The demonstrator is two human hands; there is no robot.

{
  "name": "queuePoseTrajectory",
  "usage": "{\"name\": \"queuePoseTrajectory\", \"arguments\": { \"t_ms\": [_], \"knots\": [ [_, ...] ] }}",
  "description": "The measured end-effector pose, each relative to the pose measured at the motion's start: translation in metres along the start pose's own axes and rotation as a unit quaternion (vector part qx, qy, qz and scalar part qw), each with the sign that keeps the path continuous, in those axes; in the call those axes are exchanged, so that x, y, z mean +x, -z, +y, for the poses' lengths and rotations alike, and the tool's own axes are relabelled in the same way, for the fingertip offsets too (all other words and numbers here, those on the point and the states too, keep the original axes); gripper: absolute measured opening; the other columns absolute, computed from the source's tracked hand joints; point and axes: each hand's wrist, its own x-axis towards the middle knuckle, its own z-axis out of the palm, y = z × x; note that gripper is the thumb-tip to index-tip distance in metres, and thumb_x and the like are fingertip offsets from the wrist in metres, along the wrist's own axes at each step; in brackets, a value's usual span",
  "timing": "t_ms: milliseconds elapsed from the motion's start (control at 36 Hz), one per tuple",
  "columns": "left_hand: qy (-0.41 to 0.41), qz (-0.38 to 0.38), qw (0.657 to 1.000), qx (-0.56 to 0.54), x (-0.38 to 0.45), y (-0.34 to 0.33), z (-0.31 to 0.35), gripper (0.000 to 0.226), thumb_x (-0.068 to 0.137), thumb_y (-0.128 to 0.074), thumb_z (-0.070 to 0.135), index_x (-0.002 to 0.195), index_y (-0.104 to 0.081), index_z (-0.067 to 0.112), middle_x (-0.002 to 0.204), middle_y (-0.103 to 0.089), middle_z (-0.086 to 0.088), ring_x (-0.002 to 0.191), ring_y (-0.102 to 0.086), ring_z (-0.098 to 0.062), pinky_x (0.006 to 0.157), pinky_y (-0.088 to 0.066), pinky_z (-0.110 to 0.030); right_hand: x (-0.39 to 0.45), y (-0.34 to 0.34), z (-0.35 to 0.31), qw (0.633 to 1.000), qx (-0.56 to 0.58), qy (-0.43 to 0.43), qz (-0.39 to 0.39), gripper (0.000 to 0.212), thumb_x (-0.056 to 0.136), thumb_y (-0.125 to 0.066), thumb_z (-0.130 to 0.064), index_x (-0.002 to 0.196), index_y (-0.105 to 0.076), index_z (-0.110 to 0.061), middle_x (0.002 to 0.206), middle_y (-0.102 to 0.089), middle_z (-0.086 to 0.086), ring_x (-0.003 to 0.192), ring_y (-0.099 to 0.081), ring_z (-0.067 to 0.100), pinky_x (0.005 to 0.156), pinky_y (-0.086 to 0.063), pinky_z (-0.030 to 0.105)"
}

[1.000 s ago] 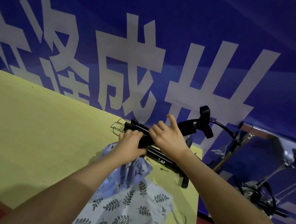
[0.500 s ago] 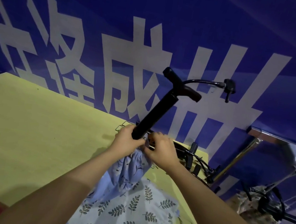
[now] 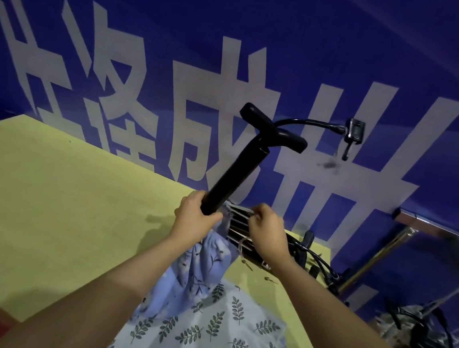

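A black hand pump with a T-handle stands tilted to the right over the yellow table. A black hose curves from its top to a small valve head. My left hand grips the bottom of the pump barrel. My right hand pinches the metal wire foot at the pump's base. A light blue cloth with a leaf print hangs from under my left hand and spreads over the table's near corner.
A blue banner with large white characters fills the wall behind the table. More black pumps and hoses lie at the table's far right edge. A metal frame and dark gear sit off the table to the right.
The pump went from lying low across the table to standing tilted up. My right hand left the barrel, came down to the base and now pinches the wire foot.
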Motion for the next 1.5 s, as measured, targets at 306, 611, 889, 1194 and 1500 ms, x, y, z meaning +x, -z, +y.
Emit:
{"name": "queuePoseTrajectory", "arguments": {
  "t_ms": [306, 611, 889, 1194, 1500],
  "knots": [
    [0.046, 0.011, 0.998, 0.052, 0.002, -0.010, -0.013, 0.018, 0.082, -0.064, 0.013, 0.089, -0.048, 0.018, 0.093, -0.049, -0.004, 0.103, -0.046, -0.034, 0.089, -0.044, -0.049, 0.013, 0.042, -0.015, 0.977, 0.210, 0.003, -0.047, 0.027, 0.092, -0.056, -0.012, 0.119, -0.058, -0.011, 0.067, -0.045, -0.003, 0.064, -0.047, 0.009, 0.065, -0.040, 0.018],
    [0.009, -0.096, 0.976, 0.194, 0.009, -0.011, -0.010, 0.046, 0.082, -0.060, 0.022, 0.127, -0.046, 0.023, 0.127, -0.045, 0.000, 0.116, -0.035, -0.031, 0.088, -0.034, -0.039, 0.025, 0.021, -0.038, 0.951, 0.311, 0.000, 0.000, 0.022, 0.083, -0.072, -0.024, 0.100, -0.064, -0.012, 0.097, -0.068, 0.006, 0.087, -0.062, 0.015, 0.080, -0.050, 0.028],
    [0.012, -0.164, 0.983, 0.081, 0.009, 0.007, -0.014, 0.070, 0.083, -0.056, -0.006, 0.145, -0.033, 0.017, 0.141, -0.037, -0.008, 0.132, -0.039, -0.025, 0.102, -0.033, -0.025, 0.028, 0.010, -0.026, 0.974, 0.227, -0.008, -0.008, 0.030, 0.080, -0.073, -0.037, 0.098, -0.066, -0.014, 0.090, -0.060, 0.002, 0.073, -0.051, 0.007, 0.065, -0.038, 0.019],
    [-0.007, -0.079, 0.997, -0.020, 0.029, 0.035, 0.023, 0.073, 0.085, -0.058, 0.001, 0.149, -0.026, 0.017, 0.150, -0.030, -0.005, 0.132, -0.042, -0.024, 0.099, -0.045, -0.032, 0.027, -0.004, -0.042, 0.993, 0.112, 0.025, -0.018, 0.041, 0.076, -0.075, -0.043, 0.100, -0.070, -0.011, 0.098, -0.062, 0.011, 0.084, -0.061, 0.023, 0.074, -0.051, 0.039],
    [-0.170, -0.015, 0.981, 0.091, 0.013, 0.046, 0.031, 0.085, 0.080, -0.049, -0.014, 0.144, -0.024, 0.037, 0.142, -0.018, 0.000, 0.086, -0.052, -0.015, 0.057, -0.047, -0.020, 0.018, -0.018, -0.053, 0.997, -0.028, 0.057, -0.051, 0.041, 0.076, -0.075, -0.043, 0.057, -0.042, -0.029, 0.068, -0.041, -0.003, 0.069, -0.050, 0.022, 0.061, -0.039, 0.032]
  ]
}}
